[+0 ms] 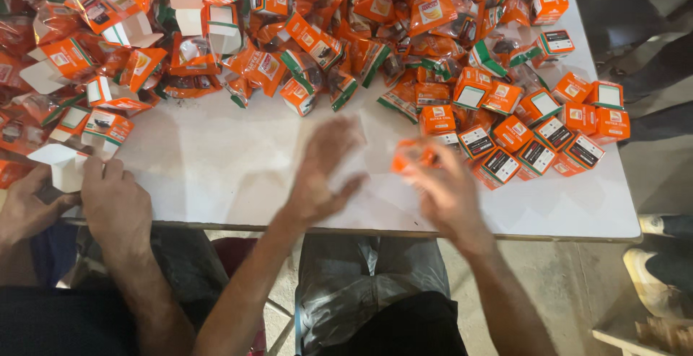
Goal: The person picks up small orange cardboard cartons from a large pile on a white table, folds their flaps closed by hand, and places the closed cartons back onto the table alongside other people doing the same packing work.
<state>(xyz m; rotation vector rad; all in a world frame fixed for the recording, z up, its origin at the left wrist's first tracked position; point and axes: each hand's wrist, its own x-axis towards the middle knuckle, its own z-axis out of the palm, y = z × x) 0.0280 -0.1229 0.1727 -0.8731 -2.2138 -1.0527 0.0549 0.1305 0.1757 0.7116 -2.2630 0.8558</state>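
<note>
Clamped right grip (446, 183) holds 1 small orange box (413, 157); left grip (326, 168) hovers spread apart at its 9 o'clock. Packed boxes (548, 136) sit at 3 o'clock, loose pile (289, 31) at 12, co-worker's hands (79, 197) on the white bench (231, 175) at 9.

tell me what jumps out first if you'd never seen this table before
The huge heap of small orange cartons along the far side of the white table, with closed ones lined up in rows at the right. Nearer, the person's right hand holds one orange box, blurred, with the left hand open beside it. A co-worker's hands fold a white carton at the left edge.
</note>
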